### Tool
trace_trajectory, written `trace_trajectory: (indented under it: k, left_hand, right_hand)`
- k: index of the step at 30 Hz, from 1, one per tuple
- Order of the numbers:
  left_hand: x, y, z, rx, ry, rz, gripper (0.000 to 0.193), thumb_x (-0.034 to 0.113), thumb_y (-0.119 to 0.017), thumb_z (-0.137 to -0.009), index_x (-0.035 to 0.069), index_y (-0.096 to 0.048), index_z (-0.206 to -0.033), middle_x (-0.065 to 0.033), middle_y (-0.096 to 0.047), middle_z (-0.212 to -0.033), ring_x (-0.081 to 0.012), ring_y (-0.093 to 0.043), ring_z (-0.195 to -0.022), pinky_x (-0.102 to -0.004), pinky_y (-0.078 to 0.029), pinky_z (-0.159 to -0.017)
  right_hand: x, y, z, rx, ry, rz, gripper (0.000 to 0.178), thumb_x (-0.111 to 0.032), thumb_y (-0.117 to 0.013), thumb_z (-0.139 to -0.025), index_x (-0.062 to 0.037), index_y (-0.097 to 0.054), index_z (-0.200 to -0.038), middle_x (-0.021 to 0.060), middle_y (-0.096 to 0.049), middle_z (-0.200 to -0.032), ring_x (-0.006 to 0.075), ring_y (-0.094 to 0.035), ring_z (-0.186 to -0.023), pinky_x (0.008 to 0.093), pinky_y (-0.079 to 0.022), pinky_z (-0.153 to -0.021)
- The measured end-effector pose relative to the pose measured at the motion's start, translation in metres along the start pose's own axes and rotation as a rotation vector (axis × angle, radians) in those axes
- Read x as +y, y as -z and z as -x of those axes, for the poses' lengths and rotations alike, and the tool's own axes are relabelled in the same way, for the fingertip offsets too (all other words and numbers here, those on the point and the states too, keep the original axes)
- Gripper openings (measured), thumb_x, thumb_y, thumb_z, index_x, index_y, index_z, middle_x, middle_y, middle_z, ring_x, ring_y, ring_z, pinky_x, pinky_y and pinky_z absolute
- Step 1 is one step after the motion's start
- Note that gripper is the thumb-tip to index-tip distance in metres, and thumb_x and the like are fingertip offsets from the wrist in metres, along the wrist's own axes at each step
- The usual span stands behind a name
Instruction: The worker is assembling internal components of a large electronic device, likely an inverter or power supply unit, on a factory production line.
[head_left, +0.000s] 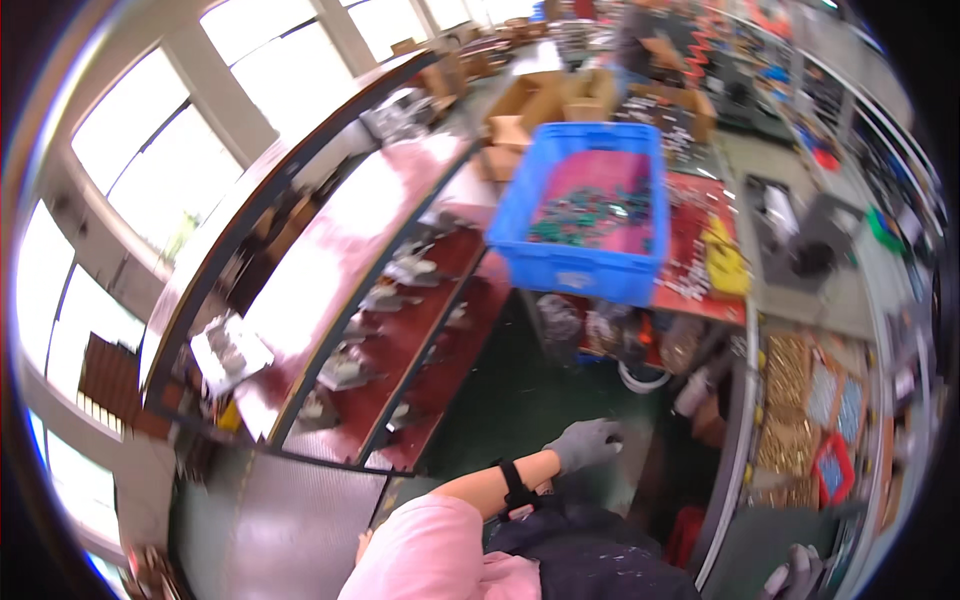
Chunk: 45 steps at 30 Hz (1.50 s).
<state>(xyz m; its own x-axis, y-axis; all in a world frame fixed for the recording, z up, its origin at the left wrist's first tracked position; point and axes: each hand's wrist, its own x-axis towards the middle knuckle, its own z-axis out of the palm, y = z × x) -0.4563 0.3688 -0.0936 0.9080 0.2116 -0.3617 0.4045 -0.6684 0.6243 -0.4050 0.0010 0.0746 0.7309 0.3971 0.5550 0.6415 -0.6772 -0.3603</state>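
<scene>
My left hand [585,446], in a grey glove, hangs over the dark green floor in front of my body. Its fingers are loosely bent, and I see nothing in them. A black band [515,487] circles that wrist, below a pink sleeve. At the lower right, a grey-gloved hand that appears to be my right [795,572] is over the dark bench surface [750,555]; its fingers look apart, with nothing visible in them. Ahead, a blue plastic crate [580,262] holds small green and metallic parts on a pink bottom. Neither hand touches the crate.
A slanted shelf rack [325,250] with white parts on red shelves stands at the left. On the right bench are brass-coloured pieces [785,445] and a red tray [833,470]. A yellow object [725,260] lies beside the crate. Another person [645,45] stands far back among cardboard boxes [535,100].
</scene>
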Motion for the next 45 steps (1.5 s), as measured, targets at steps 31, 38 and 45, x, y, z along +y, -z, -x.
trace_trajectory:
  k: [31, 38, 45]
  left_hand:
    - [-0.501, 0.347, 0.474, 2.288, 0.624, 0.753, 0.011, 0.005, -0.062, -0.076, 0.001, -0.064, -0.086, -0.003, -0.063, -0.076, -0.0096, -0.056, -0.063, -0.0253, -0.046, -0.057]
    - [-0.371, 0.342, 0.307, 2.238, 0.861, 0.649, 0.029, 0.017, -0.069, -0.077, -0.003, -0.06, -0.096, -0.0134, -0.067, -0.08, -0.0213, -0.066, -0.074, -0.036, -0.051, -0.066]
    - [-0.3, 0.303, 0.361, 1.414, 0.489, 0.71, 0.045, 0.009, -0.063, -0.083, -0.001, -0.049, -0.126, -0.0106, -0.062, -0.105, -0.0132, -0.06, -0.094, -0.0298, -0.049, -0.08]
  right_hand:
    - [-0.593, -0.506, -0.215, -0.88, 1.198, -0.908, 0.011, -0.006, -0.063, -0.074, -0.0056, -0.062, -0.086, 0.012, -0.061, -0.082, 0.0305, -0.057, -0.076, 0.0385, -0.044, -0.07]
    - [-0.737, -0.514, -0.137, -0.916, 1.462, -1.103, 0.047, -0.012, -0.068, -0.068, -0.0106, -0.055, -0.113, 0.0108, -0.058, -0.105, 0.0318, -0.055, -0.098, 0.0419, -0.044, -0.083]
    - [-0.748, -0.511, -0.082, -0.772, 1.575, -1.21, 0.059, -0.006, -0.065, -0.062, -0.0103, -0.057, -0.12, 0.0109, -0.056, -0.101, 0.0283, -0.06, -0.082, 0.0383, -0.049, -0.067]
